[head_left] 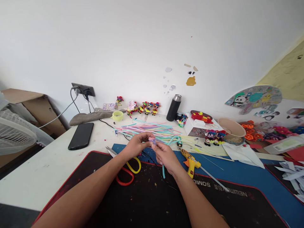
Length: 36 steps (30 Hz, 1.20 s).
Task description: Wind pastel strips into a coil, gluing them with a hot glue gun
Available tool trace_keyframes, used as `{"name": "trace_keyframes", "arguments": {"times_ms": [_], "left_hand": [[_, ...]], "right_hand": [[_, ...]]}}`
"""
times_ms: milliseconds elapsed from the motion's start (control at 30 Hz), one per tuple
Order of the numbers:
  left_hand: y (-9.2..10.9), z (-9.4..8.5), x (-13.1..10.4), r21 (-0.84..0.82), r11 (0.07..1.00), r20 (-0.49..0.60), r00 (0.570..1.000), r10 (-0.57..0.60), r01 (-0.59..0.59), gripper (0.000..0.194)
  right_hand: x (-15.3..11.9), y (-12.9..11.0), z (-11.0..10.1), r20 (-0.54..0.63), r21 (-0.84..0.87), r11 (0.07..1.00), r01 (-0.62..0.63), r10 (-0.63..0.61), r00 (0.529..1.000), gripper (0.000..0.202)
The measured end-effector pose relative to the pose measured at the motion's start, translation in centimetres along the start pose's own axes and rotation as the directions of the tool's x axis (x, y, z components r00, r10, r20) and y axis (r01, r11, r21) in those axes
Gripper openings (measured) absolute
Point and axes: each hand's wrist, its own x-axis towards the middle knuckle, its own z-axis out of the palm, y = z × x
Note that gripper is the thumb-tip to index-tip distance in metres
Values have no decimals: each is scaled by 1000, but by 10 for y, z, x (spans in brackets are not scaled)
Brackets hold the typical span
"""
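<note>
Both hands meet over the back edge of the black mat (pixel 147 202). My left hand (pixel 138 145) pinches a small pink and purple fuzzy piece (pixel 152 140) from the left. On its right side, my right hand (pixel 165 156) closes its fingers on the same piece. A light blue fuzzy stem (pixel 163 172) hangs below my right hand. Behind the hands lies a pile of pastel fuzzy stems (pixel 152 129). Scissors (pixel 125 176) with red and yellow handles rest by my left forearm. A yellow glue gun (pixel 191 164) lies right of my right hand.
A phone (pixel 81 136) lies at the left, near a yellow tape roll (pixel 118 116). A black flask (pixel 174 108) stands by the wall, with small colourful figures (pixel 149 108) to its left. At the right are a white box (pixel 201 127), a bowl (pixel 231 127) and paper strips (pixel 291 177).
</note>
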Motion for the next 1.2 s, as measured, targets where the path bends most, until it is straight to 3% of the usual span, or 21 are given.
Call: {"name": "trace_keyframes", "arguments": {"times_ms": [300,567,867,1000,1200], "left_hand": [[6,2,0,-126,989,61,996,-72,79,59],[6,1,0,-129,980,85,986,-142,152,56],[7,0,-1,-37,990,65,989,-133,135,55],[5,0,0,10,990,33,990,-140,140,54],[13,0,-1,-24,979,47,979,-200,201,53]], "right_hand": [[-1,-5,2,-7,28,1000,12,-12,1000,54],[3,2,-1,-75,-94,995,33,-40,996,58],[2,2,-1,-82,-120,992,37,-47,996,55],[2,2,-3,-122,-264,963,64,-99,988,44],[-3,-10,-1,-226,-551,834,35,-189,955,30]]}}
